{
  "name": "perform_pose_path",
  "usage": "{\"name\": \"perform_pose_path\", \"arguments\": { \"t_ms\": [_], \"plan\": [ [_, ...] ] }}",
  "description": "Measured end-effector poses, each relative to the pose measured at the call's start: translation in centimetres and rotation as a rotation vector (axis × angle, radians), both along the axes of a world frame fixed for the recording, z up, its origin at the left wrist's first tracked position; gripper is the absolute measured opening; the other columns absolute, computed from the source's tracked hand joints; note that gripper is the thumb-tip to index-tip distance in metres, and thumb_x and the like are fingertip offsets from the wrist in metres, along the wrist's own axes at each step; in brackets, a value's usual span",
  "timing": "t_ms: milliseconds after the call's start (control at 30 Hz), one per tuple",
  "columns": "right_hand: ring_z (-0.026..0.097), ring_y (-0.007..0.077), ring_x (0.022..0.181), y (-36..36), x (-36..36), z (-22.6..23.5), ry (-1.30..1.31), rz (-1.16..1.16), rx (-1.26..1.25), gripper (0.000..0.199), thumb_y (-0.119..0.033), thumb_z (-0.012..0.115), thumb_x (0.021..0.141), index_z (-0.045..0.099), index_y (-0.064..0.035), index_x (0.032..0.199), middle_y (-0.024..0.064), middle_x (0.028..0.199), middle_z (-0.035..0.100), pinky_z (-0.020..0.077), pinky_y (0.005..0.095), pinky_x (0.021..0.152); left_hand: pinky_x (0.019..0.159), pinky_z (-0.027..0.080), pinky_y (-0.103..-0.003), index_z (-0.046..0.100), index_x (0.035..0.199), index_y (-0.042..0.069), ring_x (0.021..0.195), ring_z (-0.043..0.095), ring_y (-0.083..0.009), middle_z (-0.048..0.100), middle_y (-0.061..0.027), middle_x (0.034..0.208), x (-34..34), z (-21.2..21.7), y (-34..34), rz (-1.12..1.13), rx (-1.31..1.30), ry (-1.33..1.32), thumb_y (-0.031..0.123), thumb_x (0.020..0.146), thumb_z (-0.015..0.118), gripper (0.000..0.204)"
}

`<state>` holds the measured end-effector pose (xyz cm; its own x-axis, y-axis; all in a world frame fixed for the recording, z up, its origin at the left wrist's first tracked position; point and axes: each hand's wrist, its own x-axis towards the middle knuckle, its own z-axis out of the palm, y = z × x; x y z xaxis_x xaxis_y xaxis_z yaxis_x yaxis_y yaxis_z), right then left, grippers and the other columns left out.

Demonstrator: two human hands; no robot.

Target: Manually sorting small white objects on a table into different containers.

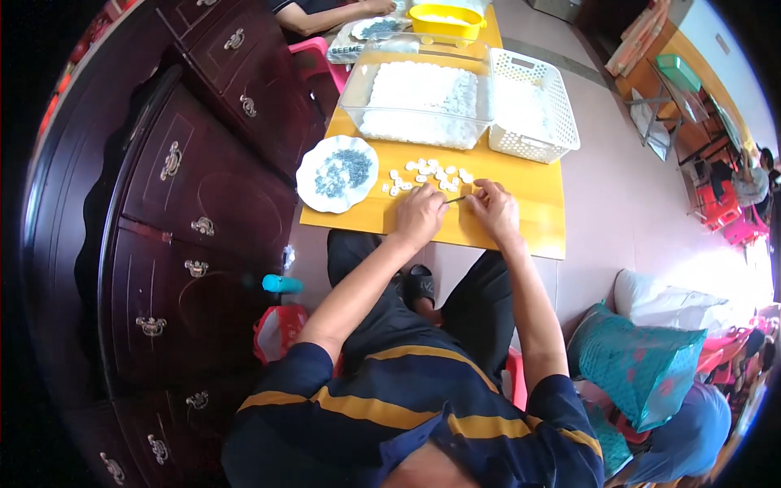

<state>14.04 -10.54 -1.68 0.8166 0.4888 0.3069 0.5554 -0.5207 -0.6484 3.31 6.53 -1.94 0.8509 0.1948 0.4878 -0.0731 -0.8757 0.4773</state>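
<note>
Over the near edge of the yellow table, my left hand (421, 215) is closed, its fingertips pinching one end of a thin dark piece (455, 199). The other end points at my right hand (495, 211), whose fingers are bent together at that tip. Whether the right fingers also hold a small part is too small to tell. Just beyond both hands lie several small white oval parts (432, 170), loosely scattered. Left of them, a white scalloped plate (310, 192) carries many small dark grey pieces (353, 169) with some pale ones among them.
A clear plastic bin (351, 102) full of white parts stands behind, beside a white perforated basket (561, 122). Farther back are a yellow basin (446, 26) and another person's hand (377, 7). Dark wooden drawers (195, 179) line the left; a teal bag (639, 358) sits at right.
</note>
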Motion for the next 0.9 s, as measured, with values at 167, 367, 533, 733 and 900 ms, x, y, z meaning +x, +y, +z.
{"name": "perform_pose_path", "arguments": {
  "t_ms": [167, 367, 533, 733, 900],
  "plan": [
    [0.067, 0.0335, 0.076, 0.7, 0.1, -1.1, -0.176, -0.001, -0.063, 0.014, -0.016, 0.071, 0.087, 0.069, -0.0058, 0.096, 0.0136, 0.085, 0.068, 0.0545, 0.0415, 0.07, 0.073, 0.052, -0.045, 0.066, 0.081, 0.008, 0.084, 0.064, -0.0326, 0.063, -0.0101, 0.085, 0.3, -0.7, 0.1, -0.002, -0.013, -0.066, 0.014, 0.086, 0.065, 0.008],
    [0.066, 0.0367, 0.081, 0.7, -0.1, -0.9, -0.161, -0.08, -0.06, 0.011, -0.018, 0.067, 0.089, 0.067, -0.0067, 0.085, 0.0151, 0.085, 0.066, 0.0535, 0.0464, 0.073, 0.073, 0.051, -0.045, 0.064, 0.079, 0.008, 0.082, 0.063, -0.0325, 0.061, -0.0108, 0.084, -0.1, -1.1, 0.7, 0.012, 0.048, -0.078, 0.013, 0.087, 0.064, 0.01],
    [0.066, 0.0333, 0.075, 0.4, -0.4, -0.5, -0.13, -0.024, 0.068, 0.01, -0.015, 0.066, 0.091, 0.068, -0.0053, 0.087, 0.0146, 0.083, 0.067, 0.0529, 0.0417, 0.069, 0.079, 0.051, -0.045, 0.064, 0.084, 0.007, 0.095, 0.061, -0.0313, 0.062, -0.0107, 0.093, -1.1, -1.5, 1.8, 0.029, 0.036, 0.02, 0.012, 0.086, 0.066, 0.006],
    [0.056, 0.0042, 0.073, 1.0, -5.0, -1.0, 0.485, 0.023, 0.413, 0.007, -0.008, 0.065, 0.095, 0.065, -0.0016, 0.098, -0.0027, 0.082, 0.062, 0.0457, 0.0203, 0.066, 0.079, 0.052, -0.042, 0.069, 0.094, 0.008, 0.095, 0.063, -0.028, 0.063, -0.0085, 0.093, -3.2, 2.0, 0.2, 0.021, -0.053, -0.182, 0.012, 0.083, 0.071, 0.012],
    [0.064, 0.0084, 0.079, 2.5, -8.5, -1.9, 0.858, 0.07, 0.819, 0.011, 0.001, 0.061, 0.093, 0.064, -0.0021, 0.103, 0.0036, 0.092, 0.07, 0.0504, 0.0211, 0.072, 0.07, 0.054, -0.04, 0.07, 0.09, 0.007, 0.08, 0.067, -0.03, 0.066, -0.0094, 0.085, -4.4, 2.0, -0.9, -0.075, -0.239, -0.233, 0.009, 0.083, 0.071, 0.008]
  ]
}}
